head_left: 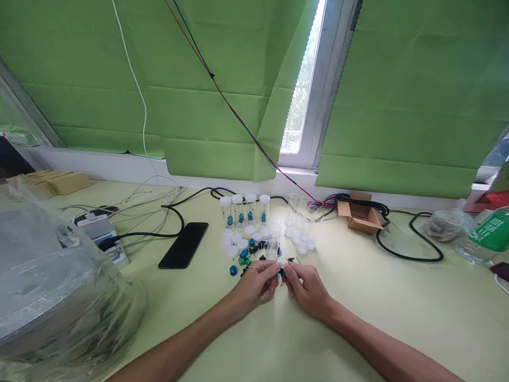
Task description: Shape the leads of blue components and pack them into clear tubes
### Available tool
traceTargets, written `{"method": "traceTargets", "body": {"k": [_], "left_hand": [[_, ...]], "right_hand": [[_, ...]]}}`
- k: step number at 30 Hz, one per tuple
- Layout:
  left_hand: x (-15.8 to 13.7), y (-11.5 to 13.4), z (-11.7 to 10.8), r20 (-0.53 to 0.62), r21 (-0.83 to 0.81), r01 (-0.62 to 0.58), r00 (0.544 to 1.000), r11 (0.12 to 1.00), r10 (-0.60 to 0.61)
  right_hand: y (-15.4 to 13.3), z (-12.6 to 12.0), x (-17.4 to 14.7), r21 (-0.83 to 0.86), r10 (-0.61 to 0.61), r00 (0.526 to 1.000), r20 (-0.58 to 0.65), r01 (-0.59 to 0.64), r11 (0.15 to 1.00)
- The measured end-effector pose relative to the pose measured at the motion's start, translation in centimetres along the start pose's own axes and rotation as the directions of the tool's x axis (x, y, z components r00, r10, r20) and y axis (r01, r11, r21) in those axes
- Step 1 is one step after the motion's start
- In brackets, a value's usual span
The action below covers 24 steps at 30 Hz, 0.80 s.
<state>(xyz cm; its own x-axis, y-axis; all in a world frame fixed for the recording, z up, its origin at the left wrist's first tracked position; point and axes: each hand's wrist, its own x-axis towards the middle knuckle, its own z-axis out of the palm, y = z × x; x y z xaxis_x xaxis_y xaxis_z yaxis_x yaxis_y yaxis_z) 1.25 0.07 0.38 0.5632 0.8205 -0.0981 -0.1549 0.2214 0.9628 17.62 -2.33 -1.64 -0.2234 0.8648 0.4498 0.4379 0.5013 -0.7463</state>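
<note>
A: Grip state?
B: Left hand [258, 279] pinched on the left of a small blue-black part [282, 272], right hand [309, 287] on its right. Part sits between the two.
A: Around it?
B: Left to right: phone [183, 245], loose parts [245, 254] just past left hand, four capped tubes [250, 212] farther back, lone clear tube [274, 237] just beyond the part, blocking the far side, more clear tubes [292, 211], cardboard box [361, 225].

Black phone [183, 246], open cardboard box [361, 224]
</note>
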Motion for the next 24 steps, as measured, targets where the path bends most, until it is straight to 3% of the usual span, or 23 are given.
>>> {"method": "traceTargets", "body": {"k": [7, 16, 24], "left_hand": [[-0.02, -0.11, 0.01, 0.007, -0.031, 0.023, 1.000, 0.999, -0.023], [0.16, 0.03, -0.07, -0.062, -0.150, 0.031, 0.997, 0.988, -0.041], [0.21, -0.03, -0.02, -0.056, -0.130, 0.031, 0.998, 0.991, -0.039]], "right_hand": [[0.06, 0.10, 0.14, 0.046, 0.034, 0.999, 0.006, -0.034, 0.998], [-0.11, 0.13, -0.17, 0.120, 0.018, 0.999, -0.034, -0.014, 0.993], [0.10, 0.22, -0.23, 0.145, 0.005, 1.000, -0.017, -0.002, 0.989]]}}
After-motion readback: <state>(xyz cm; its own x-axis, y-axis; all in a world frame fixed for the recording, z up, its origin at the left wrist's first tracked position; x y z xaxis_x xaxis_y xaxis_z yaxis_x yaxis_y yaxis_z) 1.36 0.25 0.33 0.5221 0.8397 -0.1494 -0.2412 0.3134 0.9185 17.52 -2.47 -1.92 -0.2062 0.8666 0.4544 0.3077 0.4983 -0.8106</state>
